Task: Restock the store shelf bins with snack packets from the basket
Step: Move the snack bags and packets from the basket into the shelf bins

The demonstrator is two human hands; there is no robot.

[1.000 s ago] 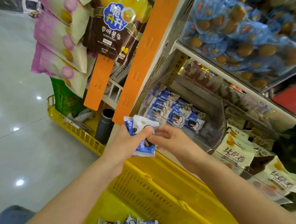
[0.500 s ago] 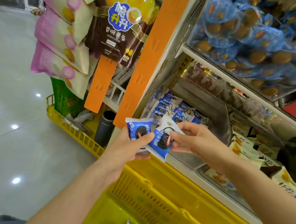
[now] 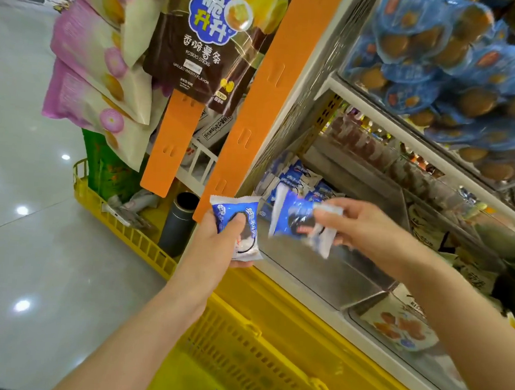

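Note:
My left hand [image 3: 216, 243] grips a small stack of blue-and-white snack packets [image 3: 236, 223] in front of the orange shelf post. My right hand [image 3: 360, 226] pinches one blue-and-white packet [image 3: 297, 219], blurred, and holds it over the front of the clear shelf bin [image 3: 351, 280]. Several matching packets [image 3: 300, 179] lie at the back left of that bin. The yellow basket [image 3: 257, 359] sits below my arms, with a packet edge showing at the bottom.
An orange post [image 3: 272, 89] stands left of the bin, hung with potato-stick bags [image 3: 205, 45] and pink bags [image 3: 100, 71]. Blue egg packets [image 3: 460, 66] fill the upper shelf. Cream packets [image 3: 399, 326] fill the bins to the right. A second yellow basket [image 3: 120, 225] sits on the floor.
My right hand has pulled one packet off the stack in my left hand and carried it right and up toward the bin. My left hand stays with the remaining packets.

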